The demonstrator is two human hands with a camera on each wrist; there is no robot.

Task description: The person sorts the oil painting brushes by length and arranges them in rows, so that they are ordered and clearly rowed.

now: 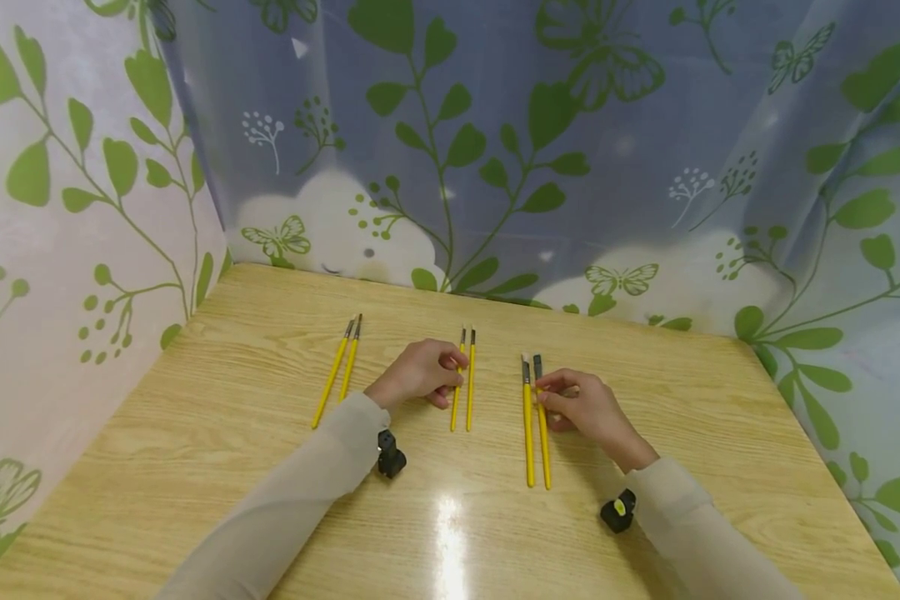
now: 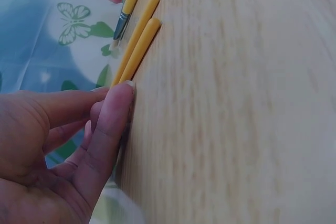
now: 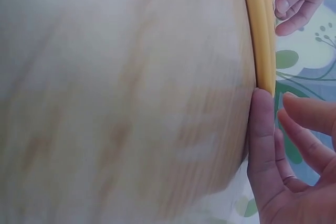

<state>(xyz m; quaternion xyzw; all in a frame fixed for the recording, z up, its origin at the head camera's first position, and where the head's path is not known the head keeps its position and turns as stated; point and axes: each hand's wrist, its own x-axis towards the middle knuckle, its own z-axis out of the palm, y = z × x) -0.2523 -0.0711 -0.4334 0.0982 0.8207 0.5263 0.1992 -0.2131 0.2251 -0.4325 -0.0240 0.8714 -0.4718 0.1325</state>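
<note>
Six yellow-handled paintbrushes lie on the wooden table in three pairs. At the middle pair, my left hand (image 1: 425,371) pinches the left paintbrush (image 1: 454,412) near its upper part; the right paintbrush (image 1: 471,392) lies close beside it. In the left wrist view, the thumb (image 2: 118,100) and forefinger meet at the handles and hide part of them. My right hand (image 1: 588,406) is at the right pair, its fingertips touching the flat-tipped paintbrush (image 1: 543,442) below its dark bristles. The right wrist view shows the thumb (image 3: 261,124) against the handles, apart from the forefinger. Left of that brush lies a light-tipped paintbrush (image 1: 528,433).
Left of my left hand lies another pair, an outer paintbrush (image 1: 330,387) and an inner paintbrush (image 1: 350,362), partly behind the sleeve. A leaf-patterned cloth (image 1: 480,192) stands along the table's back and sides. Black devices sit at both wrists.
</note>
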